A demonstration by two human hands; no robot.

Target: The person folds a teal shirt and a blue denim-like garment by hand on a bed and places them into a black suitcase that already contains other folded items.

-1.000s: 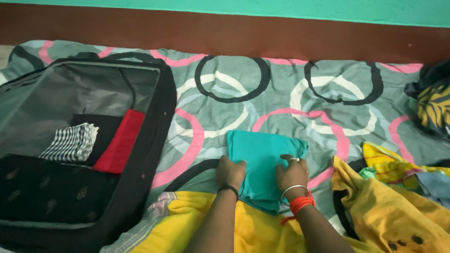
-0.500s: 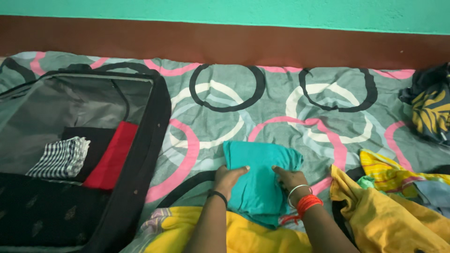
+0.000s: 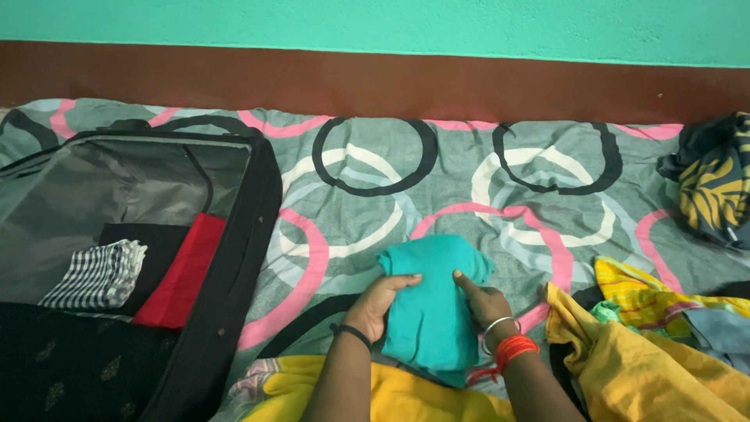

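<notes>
Teal cloth (image 3: 432, 309), folded into a narrow bundle, lies on the patterned bedsheet (image 3: 375, 195) between my 2 hands. My left hand (image 3: 380, 303) grips its left edge; my right hand (image 3: 483, 301) pinches its right side. Loose folds could slip open if my grip is uneven. An open suitcase (image 3: 234, 258) sits to the left.

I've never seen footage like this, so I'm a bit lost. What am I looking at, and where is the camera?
The camera sits on a person's head and looks down at their own bare hands. The left hand and right hand grip a folded teal garment lying on a patterned bedsheet. To the left lies an open black suitcase holding folded clothes: a checked cloth and a red one. A loose yellow garment lies to the right.
</notes>
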